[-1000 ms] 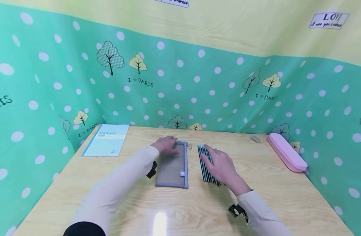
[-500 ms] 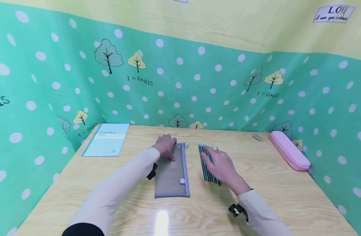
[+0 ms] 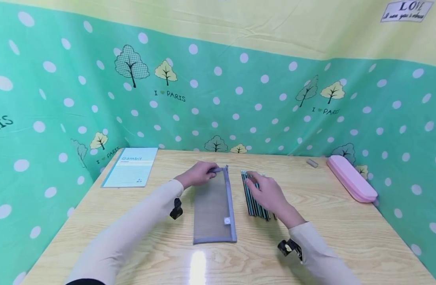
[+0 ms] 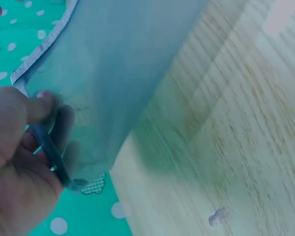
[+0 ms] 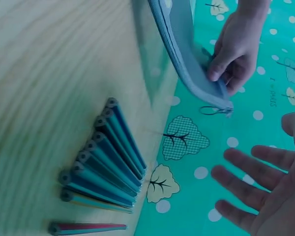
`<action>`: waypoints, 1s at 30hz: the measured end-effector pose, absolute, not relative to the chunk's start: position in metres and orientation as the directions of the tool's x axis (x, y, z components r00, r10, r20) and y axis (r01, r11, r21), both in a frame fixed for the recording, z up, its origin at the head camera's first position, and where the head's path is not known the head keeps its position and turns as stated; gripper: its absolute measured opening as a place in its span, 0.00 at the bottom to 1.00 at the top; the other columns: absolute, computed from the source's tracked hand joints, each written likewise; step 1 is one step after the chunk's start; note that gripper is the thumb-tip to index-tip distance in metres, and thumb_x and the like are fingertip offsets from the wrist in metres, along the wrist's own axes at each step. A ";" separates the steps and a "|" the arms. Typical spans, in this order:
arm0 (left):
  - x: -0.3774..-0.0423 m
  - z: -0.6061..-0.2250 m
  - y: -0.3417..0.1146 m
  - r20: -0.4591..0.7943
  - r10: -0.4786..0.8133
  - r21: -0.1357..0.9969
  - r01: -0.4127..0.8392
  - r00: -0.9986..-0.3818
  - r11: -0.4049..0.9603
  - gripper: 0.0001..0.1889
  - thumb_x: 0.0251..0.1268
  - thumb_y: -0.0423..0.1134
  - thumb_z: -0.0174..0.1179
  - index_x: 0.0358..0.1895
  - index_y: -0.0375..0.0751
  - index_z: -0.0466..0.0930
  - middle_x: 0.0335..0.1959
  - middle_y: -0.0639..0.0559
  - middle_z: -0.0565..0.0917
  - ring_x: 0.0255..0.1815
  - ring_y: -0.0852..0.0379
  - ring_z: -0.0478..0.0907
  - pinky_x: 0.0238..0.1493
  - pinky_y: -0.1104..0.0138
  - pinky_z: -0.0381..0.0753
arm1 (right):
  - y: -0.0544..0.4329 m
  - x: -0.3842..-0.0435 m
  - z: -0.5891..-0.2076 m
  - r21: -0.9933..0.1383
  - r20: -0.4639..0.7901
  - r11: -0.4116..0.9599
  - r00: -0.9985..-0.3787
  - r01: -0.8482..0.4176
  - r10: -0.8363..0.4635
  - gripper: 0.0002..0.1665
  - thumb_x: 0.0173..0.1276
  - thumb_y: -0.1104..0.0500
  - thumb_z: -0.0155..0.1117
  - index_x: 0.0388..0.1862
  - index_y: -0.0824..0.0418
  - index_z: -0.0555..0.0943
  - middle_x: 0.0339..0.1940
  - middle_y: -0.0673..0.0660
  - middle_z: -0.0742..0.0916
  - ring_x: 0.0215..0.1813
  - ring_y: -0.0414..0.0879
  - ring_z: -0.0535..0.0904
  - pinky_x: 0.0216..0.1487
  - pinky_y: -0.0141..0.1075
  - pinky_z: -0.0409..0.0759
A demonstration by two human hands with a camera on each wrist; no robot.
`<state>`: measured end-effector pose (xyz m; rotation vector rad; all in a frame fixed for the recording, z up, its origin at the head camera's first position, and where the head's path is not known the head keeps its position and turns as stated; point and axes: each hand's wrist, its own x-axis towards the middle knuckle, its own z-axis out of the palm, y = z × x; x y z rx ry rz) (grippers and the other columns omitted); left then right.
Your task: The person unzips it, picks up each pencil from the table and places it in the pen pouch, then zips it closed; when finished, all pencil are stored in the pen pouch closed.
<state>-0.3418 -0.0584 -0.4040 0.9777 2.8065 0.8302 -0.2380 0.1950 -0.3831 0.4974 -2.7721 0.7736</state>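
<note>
My left hand (image 3: pixel 199 174) pinches the far edge of a grey mesh zipper pouch (image 3: pixel 212 211), thumb on one side and fingers on the other in the left wrist view. In the right wrist view the pouch's far end (image 5: pixel 187 64) is lifted off the table, a small ring dangling at its zipper corner. A row of striped pencils (image 5: pixel 110 152) lies side by side on the wood, with one red-and-green pencil (image 5: pixel 91 227) a little apart. Over these pencils hovers my right hand (image 3: pixel 269 194), its fingers spread and holding nothing.
A light blue notebook (image 3: pixel 130 168) lies at the back left. At the back right are a small grey block (image 3: pixel 312 163) and a pink pencil case (image 3: pixel 351 178). A green dotted curtain (image 3: pixel 182 118) hangs around the wooden table (image 3: pixel 161 253).
My left hand has gone from lying over the pouch to gripping its far edge. The pouch has slid nearer and its far end has risen. My right hand stays over the pencils.
</note>
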 end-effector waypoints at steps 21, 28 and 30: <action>-0.315 -0.376 -0.056 0.233 0.556 0.668 0.546 -0.798 0.505 0.12 0.80 0.39 0.55 0.52 0.37 0.85 0.42 0.47 0.88 0.42 0.54 0.81 0.47 0.61 0.83 | 0.159 -0.280 -0.365 -0.641 0.211 0.624 -0.885 -0.447 -0.416 0.23 0.77 0.62 0.63 0.66 0.73 0.77 0.57 0.68 0.87 0.58 0.60 0.85 0.59 0.50 0.88; -0.310 -0.379 -0.053 0.241 0.561 0.659 0.558 -0.792 0.504 0.14 0.79 0.41 0.58 0.56 0.36 0.84 0.50 0.43 0.88 0.50 0.51 0.83 0.54 0.59 0.86 | 0.156 -0.276 -0.368 -0.657 0.236 0.612 -0.892 -0.439 -0.386 0.17 0.77 0.63 0.62 0.59 0.71 0.83 0.47 0.65 0.90 0.46 0.55 0.88 0.49 0.44 0.91; -0.311 -0.378 -0.053 0.241 0.554 0.665 0.551 -0.797 0.504 0.14 0.78 0.41 0.59 0.57 0.37 0.84 0.50 0.44 0.88 0.48 0.51 0.83 0.52 0.61 0.86 | 0.156 -0.275 -0.369 -0.648 0.258 0.613 -0.888 -0.451 -0.380 0.17 0.78 0.63 0.61 0.59 0.71 0.84 0.46 0.64 0.91 0.42 0.54 0.87 0.41 0.42 0.90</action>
